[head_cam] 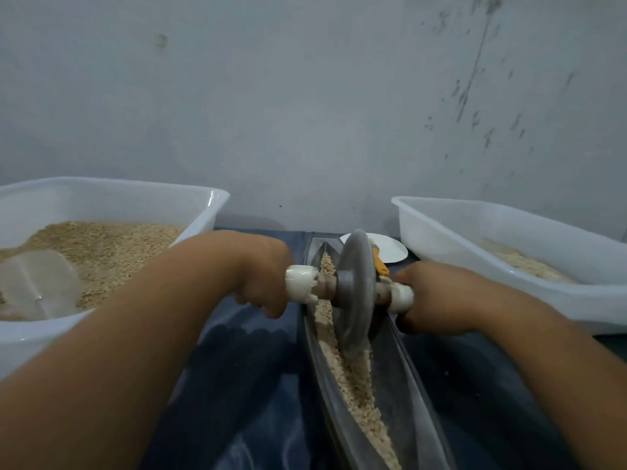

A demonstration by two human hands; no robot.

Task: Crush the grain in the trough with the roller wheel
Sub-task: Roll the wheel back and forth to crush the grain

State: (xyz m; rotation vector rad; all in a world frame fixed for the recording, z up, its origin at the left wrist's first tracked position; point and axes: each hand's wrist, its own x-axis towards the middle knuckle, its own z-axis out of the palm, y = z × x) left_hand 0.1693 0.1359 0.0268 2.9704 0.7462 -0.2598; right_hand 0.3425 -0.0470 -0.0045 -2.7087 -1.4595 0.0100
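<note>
A grey metal roller wheel (354, 293) stands upright in a long narrow metal trough (403, 385) that runs from the near edge toward the wall. Tan crushed grain (356, 378) lies along the trough's groove, on both sides of the wheel. An axle with white-wrapped handles passes through the wheel. My left hand (261, 276) grips the left handle (300, 283). My right hand (431, 296) grips the right handle (402, 298). The wheel sits in the far half of the trough.
A white plastic tub (112, 201) of grain with a clear scoop (40, 283) stands at the left. Another white tub (509, 232) with some grain is at the right. A white dish (393, 247) and an orange-handled tool (380, 262) lie behind the wheel. Dark blue cloth (244, 374) covers the surface; a wall rises close behind.
</note>
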